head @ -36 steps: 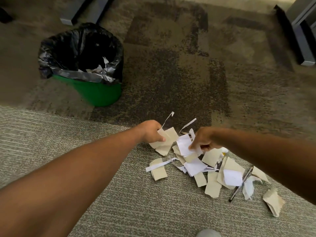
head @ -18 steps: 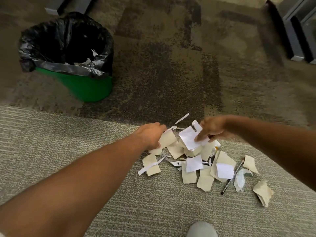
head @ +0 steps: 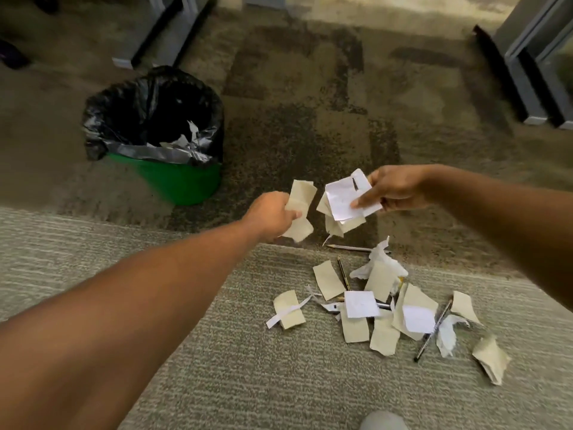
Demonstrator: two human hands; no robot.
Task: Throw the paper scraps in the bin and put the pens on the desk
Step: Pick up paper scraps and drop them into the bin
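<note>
Here, left to right:
Bin point(head: 179, 181): green, black-lined, far left on the carpet point(head: 217, 367); a few scraps inside, its depth too dark to read.
Left hand point(head: 273, 217): grip clamped on beige scraps point(head: 299, 197), raised.
Right hand point(head: 395, 189): grip pinched on white scraps point(head: 344, 197).
Floor pile point(head: 384, 308): pens point(head: 432, 335) partly buried under paper.
Room: grey furniture legs point(head: 524, 88) cut off at the top edge.

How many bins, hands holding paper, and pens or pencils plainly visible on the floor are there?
Bin: 1
Hands holding paper, left hand and right hand: 2
Pens or pencils: 3 plain; more may lie under scraps
Total: 6
</note>
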